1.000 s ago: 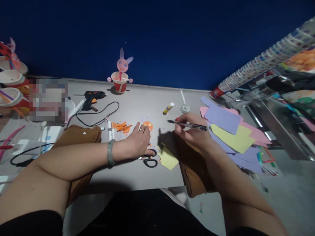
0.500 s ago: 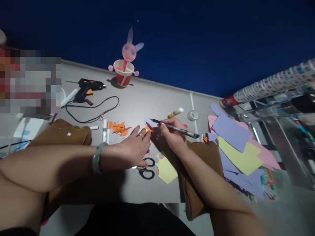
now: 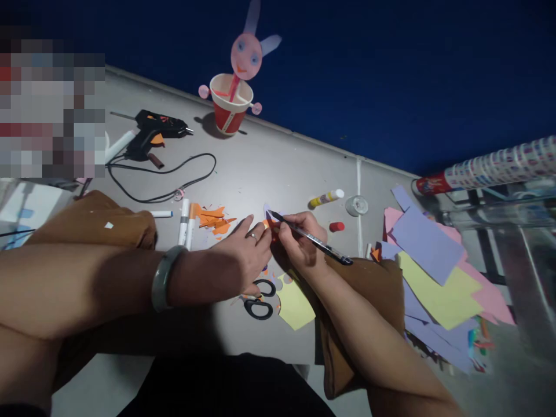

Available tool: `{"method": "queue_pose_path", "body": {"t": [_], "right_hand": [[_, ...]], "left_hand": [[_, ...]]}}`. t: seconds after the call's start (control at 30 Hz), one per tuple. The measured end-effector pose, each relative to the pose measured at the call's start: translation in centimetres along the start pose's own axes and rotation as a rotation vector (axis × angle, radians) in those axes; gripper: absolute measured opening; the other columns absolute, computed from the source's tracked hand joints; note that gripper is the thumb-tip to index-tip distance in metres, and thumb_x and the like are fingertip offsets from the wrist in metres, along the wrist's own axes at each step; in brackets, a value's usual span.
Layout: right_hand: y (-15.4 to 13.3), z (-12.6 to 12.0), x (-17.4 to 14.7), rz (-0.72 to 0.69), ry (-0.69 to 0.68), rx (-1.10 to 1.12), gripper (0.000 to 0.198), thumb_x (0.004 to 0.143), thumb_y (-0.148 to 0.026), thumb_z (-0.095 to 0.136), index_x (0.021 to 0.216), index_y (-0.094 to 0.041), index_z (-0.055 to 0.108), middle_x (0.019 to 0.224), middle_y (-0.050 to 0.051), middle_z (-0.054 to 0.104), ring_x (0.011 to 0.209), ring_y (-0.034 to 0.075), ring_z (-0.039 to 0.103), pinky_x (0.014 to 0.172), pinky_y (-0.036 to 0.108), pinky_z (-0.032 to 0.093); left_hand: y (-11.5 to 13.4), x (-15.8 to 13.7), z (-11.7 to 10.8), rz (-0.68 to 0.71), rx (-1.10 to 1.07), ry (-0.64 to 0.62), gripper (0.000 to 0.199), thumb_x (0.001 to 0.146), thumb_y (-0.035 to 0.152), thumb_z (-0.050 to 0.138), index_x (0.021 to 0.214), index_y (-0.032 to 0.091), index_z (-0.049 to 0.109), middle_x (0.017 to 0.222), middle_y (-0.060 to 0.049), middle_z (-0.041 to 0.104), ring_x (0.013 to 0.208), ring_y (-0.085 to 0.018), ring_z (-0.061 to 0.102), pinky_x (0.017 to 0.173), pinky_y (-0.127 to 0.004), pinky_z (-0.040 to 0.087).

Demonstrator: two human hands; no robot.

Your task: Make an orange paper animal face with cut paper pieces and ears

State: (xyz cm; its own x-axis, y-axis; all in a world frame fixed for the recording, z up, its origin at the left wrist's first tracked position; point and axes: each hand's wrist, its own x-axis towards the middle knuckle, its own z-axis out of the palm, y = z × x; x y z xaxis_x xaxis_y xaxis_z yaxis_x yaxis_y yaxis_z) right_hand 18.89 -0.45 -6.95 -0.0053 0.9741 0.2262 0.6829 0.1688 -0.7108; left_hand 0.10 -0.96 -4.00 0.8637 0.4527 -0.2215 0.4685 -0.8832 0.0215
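Note:
My right hand (image 3: 304, 240) grips a black pen (image 3: 332, 252), its tip slanting toward a small purple paper piece (image 3: 267, 209). Stretched over the table, my left hand (image 3: 241, 255) lies open with its fingertips at the near end of that piece, partly hiding it. Below the left palm are the black handles of scissors (image 3: 259, 308); their blades are mostly covered. A cut yellow paper sheet (image 3: 297, 306) rests beside them. Orange paper scraps (image 3: 216, 221) lie just beyond my left hand, near white markers (image 3: 183, 225).
A paper-cup rabbit figure (image 3: 229, 119) stands at the back. The glue gun (image 3: 150, 136) and its cord lie left. On the right are a glue stick (image 3: 328, 198), its red cap (image 3: 336, 226), a tape roll (image 3: 357, 205), coloured paper sheets (image 3: 428, 243) and stacked cups (image 3: 490, 171).
The view has shifted, so the back items sit differently in it. The pen tip has moved slightly toward the purple piece. Both hands otherwise keep their poses.

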Motion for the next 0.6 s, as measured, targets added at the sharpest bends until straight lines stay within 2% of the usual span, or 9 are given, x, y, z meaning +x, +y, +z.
{"method": "queue_pose_path", "body": {"t": [0.13,0.27,0.43,0.6], "right_hand": [[0.3,0.2,0.1,-0.062,0.016,-0.120,0.010,0.089,-0.035,0.058,0.087,-0.025,0.060,0.068,0.003,0.073,0.060,0.021,0.069,0.057,0.034,0.055],[0.4,0.2,0.2,-0.087,0.027,-0.129,0.010,0.090,-0.034,0.057,0.087,-0.025,0.060,0.068,0.003,0.073,0.059,0.020,0.068,0.057,0.034,0.054],[0.2,0.1,0.2,-0.059,0.043,-0.068,0.009,0.090,-0.034,0.058,0.087,-0.025,0.060,0.069,0.002,0.072,0.059,0.019,0.066,0.058,0.035,0.053],[0.1,0.0,0.5,-0.051,0.066,-0.025,0.009,0.089,-0.032,0.059,0.085,-0.024,0.060,0.067,0.001,0.070,0.059,0.018,0.065,0.058,0.034,0.053]], "left_hand": [[0.0,0.0,0.1,-0.010,-0.011,0.032,0.087,0.084,0.076,0.056,0.140,0.010,0.058,0.154,-0.025,0.049,0.146,-0.043,0.040,0.121,-0.064,0.023],[0.2,0.1,0.1,-0.013,-0.032,0.013,0.086,0.081,0.074,0.061,0.138,0.010,0.061,0.152,-0.024,0.051,0.145,-0.043,0.040,0.123,-0.064,0.020],[-0.1,0.4,0.9,0.004,-0.021,0.149,0.090,0.077,0.079,0.062,0.130,0.006,0.065,0.146,-0.027,0.055,0.141,-0.047,0.044,0.124,-0.061,0.020],[-1.2,0.7,1.6,0.072,-0.057,0.225,0.080,0.083,0.075,0.058,0.125,0.008,0.066,0.142,-0.023,0.058,0.140,-0.044,0.045,0.124,-0.055,0.021]]}}
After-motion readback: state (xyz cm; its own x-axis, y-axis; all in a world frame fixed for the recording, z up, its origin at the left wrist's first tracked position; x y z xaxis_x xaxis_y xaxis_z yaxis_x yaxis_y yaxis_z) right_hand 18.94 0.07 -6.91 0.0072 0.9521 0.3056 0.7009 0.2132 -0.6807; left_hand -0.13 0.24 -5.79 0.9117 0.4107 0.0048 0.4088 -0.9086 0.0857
